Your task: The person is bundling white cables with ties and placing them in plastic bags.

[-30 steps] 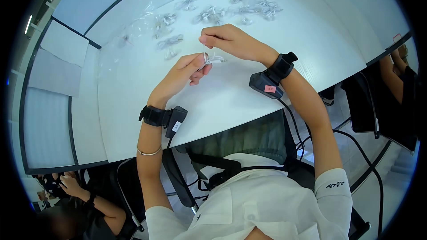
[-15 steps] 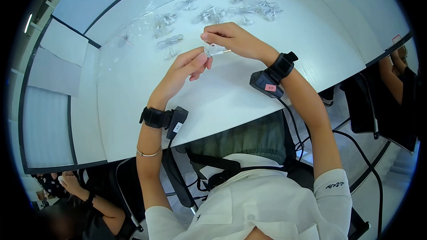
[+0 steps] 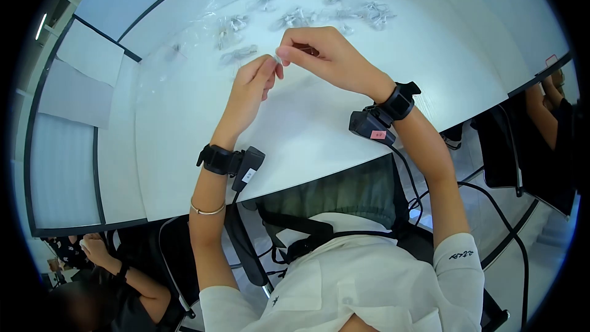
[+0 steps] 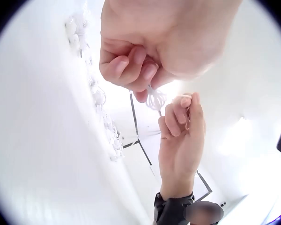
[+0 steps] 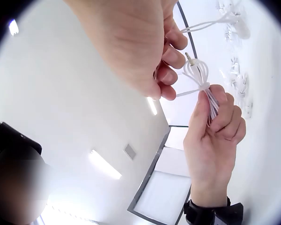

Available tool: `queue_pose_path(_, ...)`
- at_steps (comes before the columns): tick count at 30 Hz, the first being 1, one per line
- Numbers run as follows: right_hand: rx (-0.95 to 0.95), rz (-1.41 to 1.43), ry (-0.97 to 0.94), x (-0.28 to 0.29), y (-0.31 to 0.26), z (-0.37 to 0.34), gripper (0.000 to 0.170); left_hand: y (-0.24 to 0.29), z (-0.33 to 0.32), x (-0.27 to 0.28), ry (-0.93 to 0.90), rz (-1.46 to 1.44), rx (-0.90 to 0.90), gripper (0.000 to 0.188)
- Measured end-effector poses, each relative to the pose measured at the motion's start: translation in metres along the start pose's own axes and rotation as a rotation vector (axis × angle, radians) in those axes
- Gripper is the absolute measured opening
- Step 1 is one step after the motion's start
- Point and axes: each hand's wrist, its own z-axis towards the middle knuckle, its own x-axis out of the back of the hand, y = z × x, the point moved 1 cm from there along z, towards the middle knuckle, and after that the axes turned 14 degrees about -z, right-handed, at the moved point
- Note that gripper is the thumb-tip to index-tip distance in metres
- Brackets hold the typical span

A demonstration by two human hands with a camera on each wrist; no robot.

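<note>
1. In the head view, the left hand [image 3: 253, 87] and right hand [image 3: 329, 58] hide most of the white cable bundle [image 5: 203, 88].
2. The right hand hides one end of the thin white strand [image 5: 189, 92] it pinches.
3. The bagged cables [image 3: 296, 18] look too small to count.
4. The sleeve's lettering [image 3: 462, 254] is unreadable.
5. A seated person's head [image 3: 80, 307] is blurred.

Left fingers [image 5: 223, 117], right fingers [image 5: 173, 57] curled
</note>
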Motion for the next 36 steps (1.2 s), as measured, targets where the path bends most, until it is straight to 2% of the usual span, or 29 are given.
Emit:
queue_pose_path(10,0.063,-0.04,-0.073,-0.005,0.002,-0.003,0.017,-0.005,0.005,0.002,0.164,-0.143,-0.147,0.03)
queue_pose_path(15,0.12,-0.226,-0.12,-0.012,0.008,-0.004,0.019,-0.007,0.006,0.006,0.193,-0.233,-0.141,0.027)
queue_pose_path(18,-0.019,-0.344,-0.198,-0.009,0.012,-0.005,0.02,-0.005,0.006,0.007,0.2,-0.296,-0.131,0.023)
queue_pose_path(21,-0.055,-0.36,-0.219,-0.011,0.015,-0.007,0.021,-0.007,0.006,0.004,0.177,-0.316,-0.091,0.02)
queue_pose_path(24,0.013,-0.333,-0.11,-0.019,0.022,-0.008,0.024,-0.005,0.005,0.0,0.177,-0.303,-0.112,0.018)
queue_pose_path(27,-0.084,-0.213,-0.05,-0.023,0.017,-0.006,0.03,-0.005,0.003,-0.004,0.185,-0.27,-0.105,0.015)
queue_pose_path(30,-0.215,-0.03,-0.102,-0.022,0.013,-0.003,0.03,-0.007,0.003,-0.006,0.169,-0.279,-0.112,0.015)
queue_pose_path(36,-0.12,0.302,-0.066,-0.02,0.031,0.001,0.033,-0.01,0.002,-0.004,0.144,-0.245,-0.132,0.017)
